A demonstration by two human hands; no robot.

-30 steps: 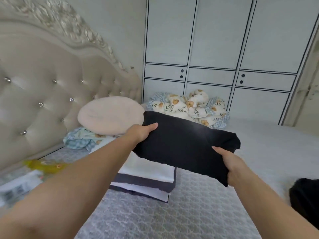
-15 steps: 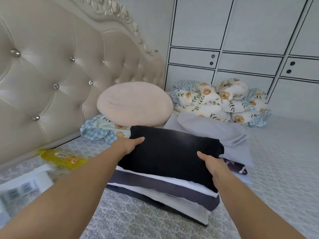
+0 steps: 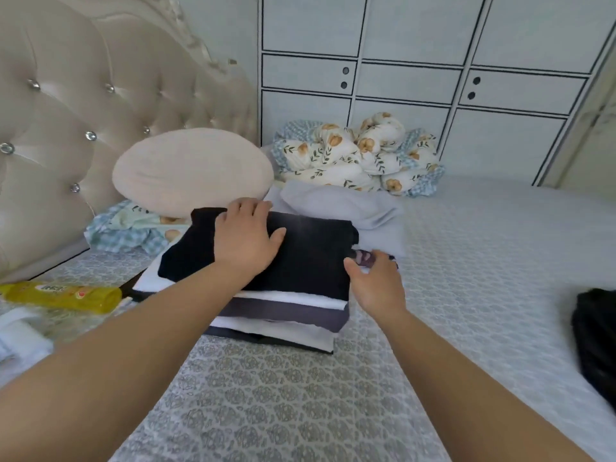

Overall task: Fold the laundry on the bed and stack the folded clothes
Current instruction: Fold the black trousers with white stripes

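Step in hand: settling the black folded garment on top of the stack of folded clothes on the bed.
Left hand: flat on the garment, fingers straight and spread, pressing down.
Right hand: just off the garment's right edge, fingers loosely bent, gripping nothing I can make out.
Where it lies: under my left palm, its left end jutting past the layers below.
To do it well: I think I should keep the left palm weighted, nudge the edges in with the right hand until they line up with the stack, then smooth outward.
Risk: pushing sideways too hard may slide the layers beneath.
Left to fold: a dark heap far to the right of my right hand.
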